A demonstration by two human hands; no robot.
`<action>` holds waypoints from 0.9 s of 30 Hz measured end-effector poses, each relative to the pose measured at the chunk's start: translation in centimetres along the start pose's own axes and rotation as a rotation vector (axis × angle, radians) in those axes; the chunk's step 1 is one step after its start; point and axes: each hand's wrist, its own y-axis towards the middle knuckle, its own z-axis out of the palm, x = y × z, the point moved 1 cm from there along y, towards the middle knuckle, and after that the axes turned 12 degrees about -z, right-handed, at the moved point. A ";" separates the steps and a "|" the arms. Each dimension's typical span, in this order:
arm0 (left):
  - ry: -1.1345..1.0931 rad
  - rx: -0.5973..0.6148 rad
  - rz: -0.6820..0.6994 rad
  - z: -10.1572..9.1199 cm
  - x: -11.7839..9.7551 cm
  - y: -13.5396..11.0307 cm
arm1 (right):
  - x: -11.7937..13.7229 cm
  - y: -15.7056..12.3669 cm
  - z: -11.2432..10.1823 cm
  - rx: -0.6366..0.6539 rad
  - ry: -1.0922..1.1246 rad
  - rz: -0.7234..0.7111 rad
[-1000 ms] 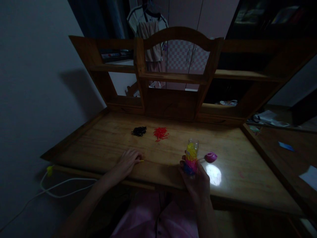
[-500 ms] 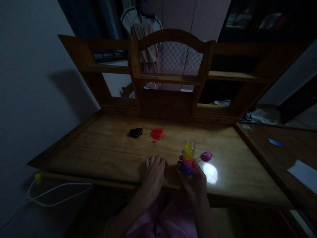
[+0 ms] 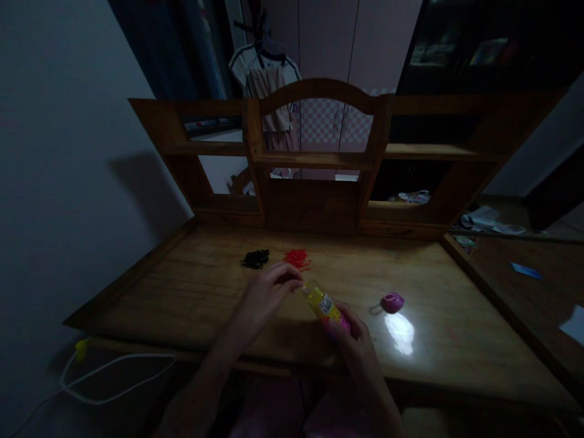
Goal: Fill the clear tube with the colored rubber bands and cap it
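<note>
My right hand [image 3: 353, 337] grips a clear bottle [image 3: 322, 302] filled with yellow, pink and blue small bands, tilted with its open mouth toward the left. My left hand [image 3: 269, 292] is raised at the bottle's mouth, fingertips pinched together there; what they hold is too small to see. A pink cap [image 3: 392, 301] lies on the wooden desk [image 3: 196, 292] to the right of the bottle. Beyond my hands lie a black pile of bands [image 3: 255, 259] and a red pile of bands [image 3: 296, 258].
A wooden hutch with shelves [image 3: 319, 161] stands along the desk's back edge. A white cable [image 3: 114, 377] hangs below the desk's left front corner. Papers and a blue card [image 3: 524, 271] lie on the side surface at right. The room is dim.
The bottle went from upright to tilted leftward in my right hand. My left hand lifted off the desk's front edge and came to the bottle's mouth.
</note>
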 end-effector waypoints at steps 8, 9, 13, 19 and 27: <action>0.216 0.114 0.081 -0.4 -0.6 0.6 | 0.2 -0.2 0.2 0.099 -0.116 -0.030; 0.198 0.123 0.063 -0.5 -0.6 0.7 | 0.1 -0.2 0.1 0.095 -0.111 -0.022; 0.068 0.186 -0.017 -1.1 -0.7 0.6 | 0.0 -0.2 0.3 0.082 -0.092 0.012; 0.030 0.209 -0.003 -1.1 -0.8 0.7 | 0.6 -0.1 0.7 0.051 -0.059 -0.010; 0.049 0.163 0.085 -0.5 -1.5 0.6 | -0.3 0.0 0.2 0.059 -0.075 -0.027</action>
